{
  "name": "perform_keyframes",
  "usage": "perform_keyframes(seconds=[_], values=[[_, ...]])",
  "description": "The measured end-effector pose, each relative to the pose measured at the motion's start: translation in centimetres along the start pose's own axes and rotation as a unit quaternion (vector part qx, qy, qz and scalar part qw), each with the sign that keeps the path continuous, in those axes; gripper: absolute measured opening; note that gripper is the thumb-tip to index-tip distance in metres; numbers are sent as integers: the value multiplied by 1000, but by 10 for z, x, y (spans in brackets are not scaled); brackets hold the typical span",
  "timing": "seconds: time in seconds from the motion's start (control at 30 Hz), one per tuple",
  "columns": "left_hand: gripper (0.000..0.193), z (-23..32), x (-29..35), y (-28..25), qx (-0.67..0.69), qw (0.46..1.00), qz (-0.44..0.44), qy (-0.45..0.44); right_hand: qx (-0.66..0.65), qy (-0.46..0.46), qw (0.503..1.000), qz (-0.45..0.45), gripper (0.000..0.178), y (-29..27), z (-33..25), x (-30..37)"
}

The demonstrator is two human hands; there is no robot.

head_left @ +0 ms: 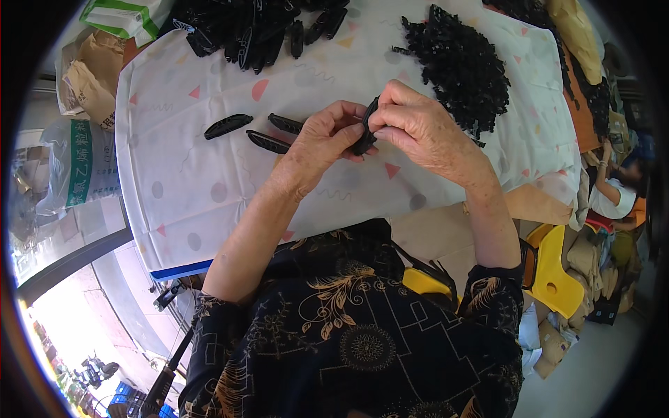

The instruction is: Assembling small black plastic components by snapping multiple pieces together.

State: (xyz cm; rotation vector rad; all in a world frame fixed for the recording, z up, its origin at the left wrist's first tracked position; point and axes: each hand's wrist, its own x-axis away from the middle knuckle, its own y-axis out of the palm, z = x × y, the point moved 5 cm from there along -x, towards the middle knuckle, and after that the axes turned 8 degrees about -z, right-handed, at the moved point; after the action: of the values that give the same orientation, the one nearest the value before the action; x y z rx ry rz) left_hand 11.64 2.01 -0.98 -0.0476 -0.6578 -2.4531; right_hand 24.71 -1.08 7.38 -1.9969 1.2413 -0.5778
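A: Which landmark orders the scene?

B: The mound of small black pieces (463,73) on the patterned white tablecloth (209,209).

A: Where is the handled curved black piece (367,132)?

B: Left of the mound and nearer the wearer, upright to slightly tilted, between both hands.

A: How do the fingers stand?

B: The left hand (324,138), farther from the mound, is clamped on the piece between thumb and fingers. The right hand (421,132), just nearer the wearer than the mound, has thumb and bent fingers closed on the edge facing it. Whether a smaller part is pinched there cannot be told; the fingertips cover it.

A: What else is shown?

B: Farther left of the mound lie three loose curved pieces: an outer one (228,126) set apart, and two inner ones (267,142) running up to the left hand, which hides their ends. A heap of larger black parts (244,35) occupies the cloth's far side, well left of the mound. Right of the mound and nearer the wearer is a yellow chair (556,272); farther right, a co-worker (612,198).
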Motion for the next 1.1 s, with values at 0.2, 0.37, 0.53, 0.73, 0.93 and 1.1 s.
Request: perform_keyframes(seconds=[0.2,0.37,0.53,0.73,0.93,1.1], values=[[24,-3,-1,-5,28,999,15,30,-136,84,982,98,34,16,31,0],[41,2,-9,-1,-101,993,46,34,-407,133,901,66,51,31,54,-3],[57,11,-21,2,-85,991,81,64,-575,131,803,88,41,37,54,-20],[69,19,-32,-2,-85,993,73,43,-565,118,809,115,27,39,64,-31],[66,18,-40,0,-86,995,57,10,-563,115,808,131,20,39,72,-27],[43,27,-32,-12,-236,971,47,-1,-484,111,867,45,15,20,87,-17]])
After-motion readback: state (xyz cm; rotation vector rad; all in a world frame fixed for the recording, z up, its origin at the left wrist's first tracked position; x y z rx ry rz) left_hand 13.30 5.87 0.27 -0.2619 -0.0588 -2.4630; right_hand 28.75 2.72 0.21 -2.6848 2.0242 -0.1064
